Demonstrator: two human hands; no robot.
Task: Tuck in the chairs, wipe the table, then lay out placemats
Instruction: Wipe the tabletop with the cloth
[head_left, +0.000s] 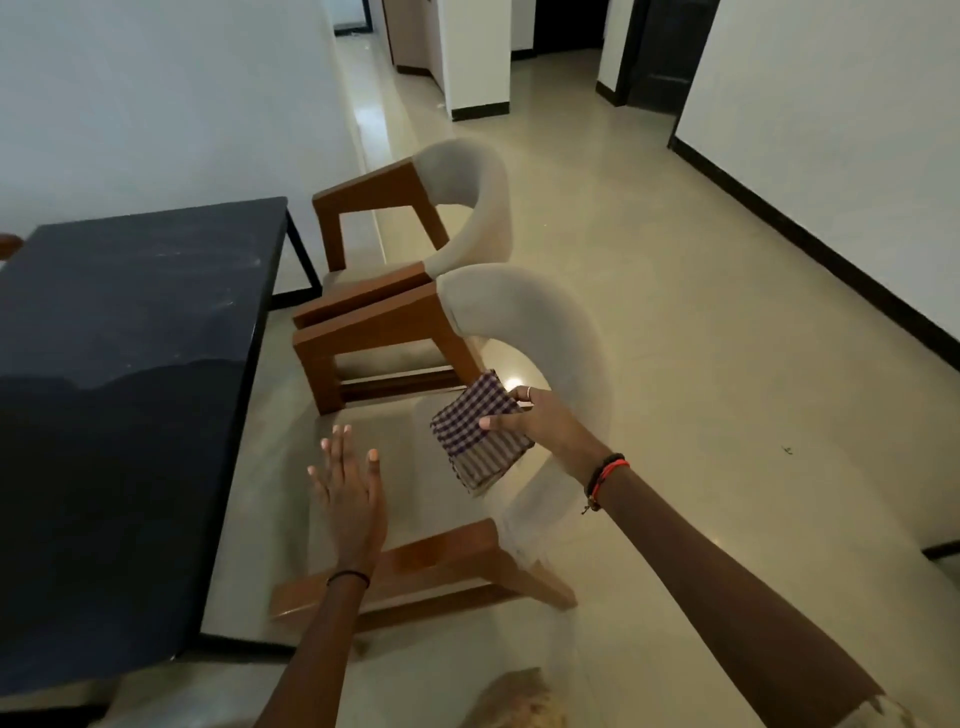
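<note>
A dark, dusty table (130, 312) fills the left side. Two chairs with wooden arms and curved grey backs stand to its right, pulled away from it: a near chair (524, 332) and a far chair (467, 208). My right hand (540, 421) grips a folded purple-and-white checked cloth (478, 436) in front of the near chair's backrest. My left hand (348, 488) hovers with fingers spread and straight over the near chair's seat, holding nothing. The near chair's front arm (415, 571) looks blurred.
Glossy beige floor (701, 364) stretches to the right and back into a hallway. White walls with black skirting run along the right side (831, 156). A dark doorway (665, 52) lies at the back.
</note>
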